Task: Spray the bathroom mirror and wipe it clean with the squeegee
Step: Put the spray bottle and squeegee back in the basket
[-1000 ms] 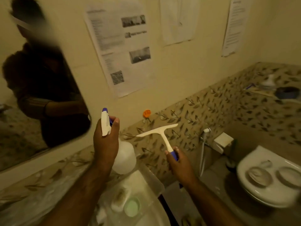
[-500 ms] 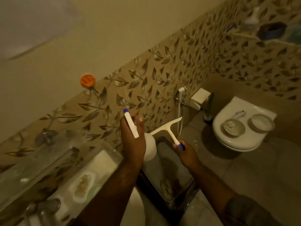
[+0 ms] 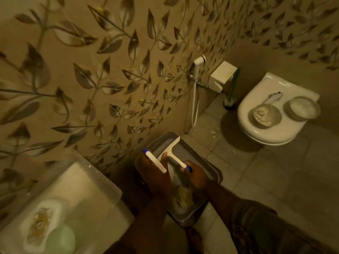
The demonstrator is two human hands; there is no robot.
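My left hand [image 3: 156, 173] grips the white spray bottle [image 3: 155, 161], whose blue-tipped head points up-left; most of the bottle's body is hidden behind the hand. My right hand [image 3: 195, 176] holds the white squeegee [image 3: 174, 153] by its blue-ended handle, blade up and away from me. Both hands hang low over a grey plastic basket [image 3: 211, 167] on the floor. The mirror is out of view.
A leaf-patterned tiled wall [image 3: 110, 70] fills the upper left. A glass shelf [image 3: 88, 182] with a soap dish [image 3: 39, 223] sits at lower left. At right stands a white toilet [image 3: 275, 129] with two bowls on its lid, a toilet brush [image 3: 231, 94] and a hand sprayer [image 3: 199, 61] beside it.
The view has dropped from the mirror and wall papers down to the floor. Both hands, still holding the bottle and squeegee, have lowered over the grey basket.
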